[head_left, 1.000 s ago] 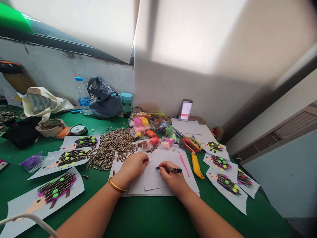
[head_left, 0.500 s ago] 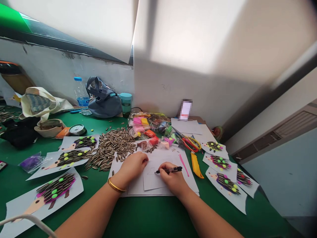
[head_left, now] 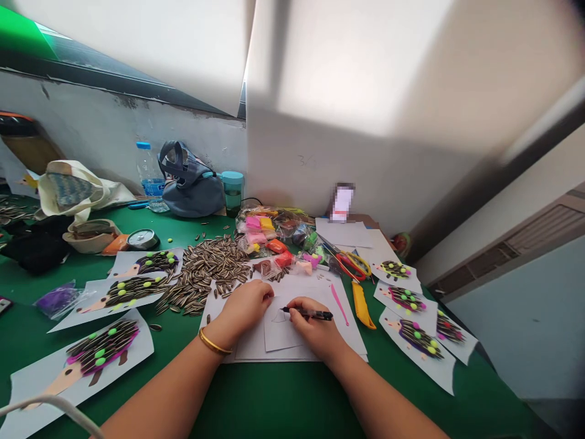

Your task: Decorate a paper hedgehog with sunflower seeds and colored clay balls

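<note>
My right hand (head_left: 315, 323) grips a black pen (head_left: 313, 314), its tip at the upper part of a small white sheet of paper (head_left: 278, 338). Faint drawn lines show just left of the pen tip. My left hand (head_left: 249, 308), with a gold bangle (head_left: 214, 344) on the wrist, rests on the paper with curled fingers by the small sheet's upper left edge. Whatever lies under those fingers is hidden. Larger white sheets (head_left: 249, 349) lie beneath. A pink plastic clay tool (head_left: 339, 305) lies on them, right of the pen.
A heap of sunflower seeds (head_left: 205, 268) lies to the left. Behind are bagged coloured clay (head_left: 262, 228) and red-handled scissors (head_left: 351, 266). A yellow utility knife (head_left: 362, 305) lies right. Hedgehog pictures (head_left: 103, 350) flank both sides. A bag (head_left: 194, 192) and bottle (head_left: 148, 171) stand by the wall.
The pen tip has moved slightly up and left across the small sheet, with my right hand shifting along. My left hand has stayed in place.
</note>
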The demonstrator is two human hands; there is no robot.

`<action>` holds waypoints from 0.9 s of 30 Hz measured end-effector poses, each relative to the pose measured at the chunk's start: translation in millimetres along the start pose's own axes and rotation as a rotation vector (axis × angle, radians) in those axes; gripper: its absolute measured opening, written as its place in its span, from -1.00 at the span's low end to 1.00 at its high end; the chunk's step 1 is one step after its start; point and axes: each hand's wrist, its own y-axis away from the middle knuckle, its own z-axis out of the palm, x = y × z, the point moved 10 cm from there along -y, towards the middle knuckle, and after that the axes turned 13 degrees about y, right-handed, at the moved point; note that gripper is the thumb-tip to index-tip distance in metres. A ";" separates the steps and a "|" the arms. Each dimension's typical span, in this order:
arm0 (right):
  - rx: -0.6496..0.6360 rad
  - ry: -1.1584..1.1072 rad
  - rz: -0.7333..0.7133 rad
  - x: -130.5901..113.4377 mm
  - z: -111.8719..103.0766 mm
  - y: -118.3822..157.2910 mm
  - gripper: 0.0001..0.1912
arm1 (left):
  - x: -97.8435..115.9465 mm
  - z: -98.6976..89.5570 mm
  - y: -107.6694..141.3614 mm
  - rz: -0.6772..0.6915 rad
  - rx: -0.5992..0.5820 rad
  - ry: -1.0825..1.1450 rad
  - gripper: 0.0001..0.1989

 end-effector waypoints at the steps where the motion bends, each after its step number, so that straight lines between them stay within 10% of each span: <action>1: -0.004 0.003 -0.006 -0.1 1.3 -0.2 -0.82 | -0.4 0.2 0.1 -0.007 -0.003 0.003 -0.79; 27: 0.116 0.146 0.110 19.1 -30.7 -1.8 -0.81 | -0.5 0.9 0.2 0.011 0.006 -0.018 -0.80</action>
